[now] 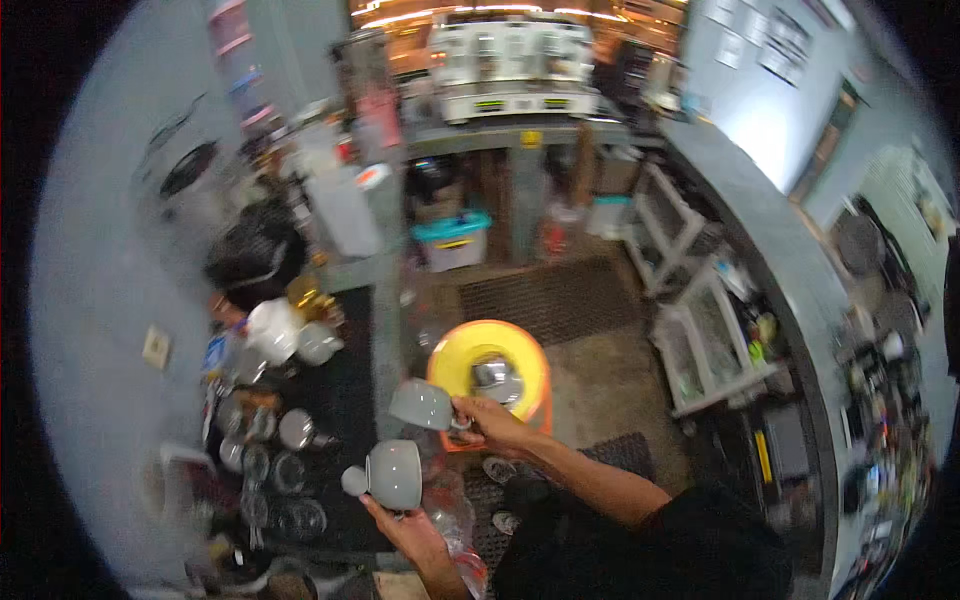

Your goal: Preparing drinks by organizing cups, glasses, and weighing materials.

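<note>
My left hand [409,529] is closed on the underside of a white ceramic cup [395,475]; a small white round piece [354,481] shows beside it, and I cannot tell what it is. Farther up, my right hand [491,425] grips a second white cup [421,403] by its handle, the cup tipped sideways. Both cups are held in the air between the dark drying mat [337,405] at left and a yellow round top with an orange rim [454,352]. A shiny metal vessel [497,380] stands in the middle of that top.
Upturned glasses [289,472] and a white cup [296,428] stand on the mat. Behind are an espresso machine [517,67] on a counter and a teal-lidded bin [452,244] below it. White-framed racks [709,341] line the right side; a rubber mat [551,296] lies on the floor.
</note>
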The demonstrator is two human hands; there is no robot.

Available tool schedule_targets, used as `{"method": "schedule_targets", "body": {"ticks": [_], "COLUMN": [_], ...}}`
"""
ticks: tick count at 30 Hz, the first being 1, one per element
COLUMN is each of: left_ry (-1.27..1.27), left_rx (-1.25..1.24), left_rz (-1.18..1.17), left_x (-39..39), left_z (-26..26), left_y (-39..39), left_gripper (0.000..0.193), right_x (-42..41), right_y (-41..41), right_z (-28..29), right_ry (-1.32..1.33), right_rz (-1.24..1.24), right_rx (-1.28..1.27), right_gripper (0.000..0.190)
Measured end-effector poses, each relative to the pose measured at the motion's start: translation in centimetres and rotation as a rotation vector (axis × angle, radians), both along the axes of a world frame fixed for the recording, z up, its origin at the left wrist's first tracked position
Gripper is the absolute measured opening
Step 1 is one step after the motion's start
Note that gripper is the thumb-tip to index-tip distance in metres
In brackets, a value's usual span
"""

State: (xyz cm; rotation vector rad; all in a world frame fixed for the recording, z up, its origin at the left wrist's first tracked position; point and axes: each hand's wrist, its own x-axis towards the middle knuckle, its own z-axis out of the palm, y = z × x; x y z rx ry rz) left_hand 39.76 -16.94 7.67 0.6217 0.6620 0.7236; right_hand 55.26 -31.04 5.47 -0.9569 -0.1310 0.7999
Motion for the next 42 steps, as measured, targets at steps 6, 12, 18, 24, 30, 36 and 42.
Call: {"method": "schedule_targets", "body": {"ticks": [6,12,18,24,30,36,42], "left_ry": [0.054,-0.019,0.065,0.19,0.265,0.08,-0.005], "left_rx": [-0.066,0.023,0.068,0.056,0.126,0.072,0.054], "left_rz": [-0.518,-0.992,-1.311,-1.494,-1.453,-1.527,-1.598], "left_x": [3.1,7.0,11.8,15.3,18.8,23.8,30.5], "left_z": [0.0,-1.4,-5.6,-5.6,-7.7,-7.6,-9.1], "left_y": [-9.2,-19.3,-30.5,-40.3,-44.7,-46.3,-47.4], "left_gripper": [0.07,0.053,0.052,0.05,0.045,0.04,0.031], "right_x": [-7.7,-12.6,-14.6,-13.8,-10.7,-7.2,-4.7], "right_y": [-16.8,-26.0,-35.4,-44.9,-50.5,-52.9,-52.2], "right_z": [-0.5,-1.9,-4.6,-6.0,-5.5,-5.7,-6.5], "right_ry": [-0.013,0.187,0.193,0.131,0.183,0.195,0.291], "right_rz": [-0.343,-0.808,-1.061,-1.251,-1.408,-1.491,-1.498], "right_rx": [-0.234,-0.262,-0.459,-0.468,-0.25,-0.181,-0.389], "right_gripper": [0.034,0.028,0.029,0.027,0.026,0.023,0.024]}}
